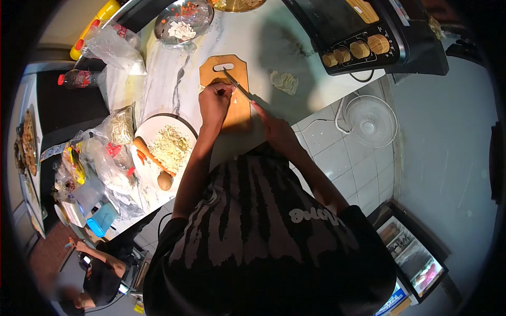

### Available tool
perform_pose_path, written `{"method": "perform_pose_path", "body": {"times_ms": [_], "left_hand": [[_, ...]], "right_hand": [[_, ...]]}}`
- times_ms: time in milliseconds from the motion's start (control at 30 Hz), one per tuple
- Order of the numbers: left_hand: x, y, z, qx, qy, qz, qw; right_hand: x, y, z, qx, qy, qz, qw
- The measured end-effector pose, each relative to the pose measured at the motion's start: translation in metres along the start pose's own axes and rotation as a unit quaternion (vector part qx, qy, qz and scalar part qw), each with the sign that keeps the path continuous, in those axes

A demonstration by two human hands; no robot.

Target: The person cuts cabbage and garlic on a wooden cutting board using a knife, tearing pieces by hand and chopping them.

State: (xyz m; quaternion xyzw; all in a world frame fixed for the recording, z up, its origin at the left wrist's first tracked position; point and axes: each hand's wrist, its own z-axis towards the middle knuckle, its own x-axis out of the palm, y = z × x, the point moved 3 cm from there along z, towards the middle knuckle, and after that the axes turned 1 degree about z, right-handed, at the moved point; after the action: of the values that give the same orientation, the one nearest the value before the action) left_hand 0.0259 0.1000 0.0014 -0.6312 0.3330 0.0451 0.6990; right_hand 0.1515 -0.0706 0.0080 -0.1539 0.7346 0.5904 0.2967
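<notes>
While the right fingers (258,108) clasp the knife (238,85), it points forward-left, diagonally over the board (235,118).

White script on blk shirt (274,237), poss. "one"; btl (84,78) label, blue box (391,301) txt illegible

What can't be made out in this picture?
All in the head view:
- Whatever the left hand covers: hidden by its fingers.
- Handle of thin metal knife: inside the right hand.
- Far side of round metal tray: cut off by top edge.
- Lettering on red-capped plastic bottle: too small.
</notes>
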Motion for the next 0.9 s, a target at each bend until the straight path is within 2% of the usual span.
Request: {"method": "perform_pose_path", "body": {"times_ms": [100,167,300,367,433,500,567,600,667,767,833,900], "left_hand": [[0.001,0.003,0.001,0.016,-0.005,-0.005,1.0],[0.002,0.0,-0.001,-0.005,-0.006,0.001,1.0],[-0.002,-0.008,-0.005,-0.005,-0.021,0.052,0.998],[-0.003,-0.011,-0.006,0.025,-0.027,0.052,0.998],[-0.003,-0.01,-0.006,0.064,-0.003,0.126,0.99],[-0.008,-0.01,-0.008,0.071,-0.003,0.106,0.992],[-0.013,-0.011,-0.013,0.078,0.001,0.088,0.993],[-0.017,-0.016,-0.015,0.051,0.012,0.07,0.996],[-0.022,-0.019,-0.016,0.024,0.016,0.051,0.998],[-0.026,-0.018,-0.015,0.019,0.024,0.061,0.998],[-0.024,-0.023,-0.013,0.058,0.026,0.076,0.995],[-0.019,-0.013,-0.011,0.039,0.041,0.078,0.995]], "right_hand": [[-0.001,0.002,0.006,-0.024,-0.013,0.048,0.998],[0.004,-0.003,0.015,0.046,0.056,-0.088,0.993],[0.001,0.002,0.0,0.048,0.054,-0.072,0.995],[-0.007,0.006,-0.006,0.008,0.005,-0.016,1.0],[-0.004,0.006,-0.005,-0.015,-0.016,-0.023,1.0],[-0.005,0.005,0.001,-0.038,-0.036,-0.026,0.998],[-0.013,0.011,0.007,-0.171,-0.123,-0.006,0.978],[-0.017,0.014,0.007,-0.175,-0.122,-0.005,0.977],[-0.026,0.005,0.011,0.028,-0.03,0.004,0.999],[-0.027,-0.012,0.016,0.02,-0.035,0.021,0.999],[-0.025,-0.014,0.018,0.017,-0.023,0.002,1.0],[-0.025,-0.014,0.018,0.015,-0.016,-0.019,1.0]]}}
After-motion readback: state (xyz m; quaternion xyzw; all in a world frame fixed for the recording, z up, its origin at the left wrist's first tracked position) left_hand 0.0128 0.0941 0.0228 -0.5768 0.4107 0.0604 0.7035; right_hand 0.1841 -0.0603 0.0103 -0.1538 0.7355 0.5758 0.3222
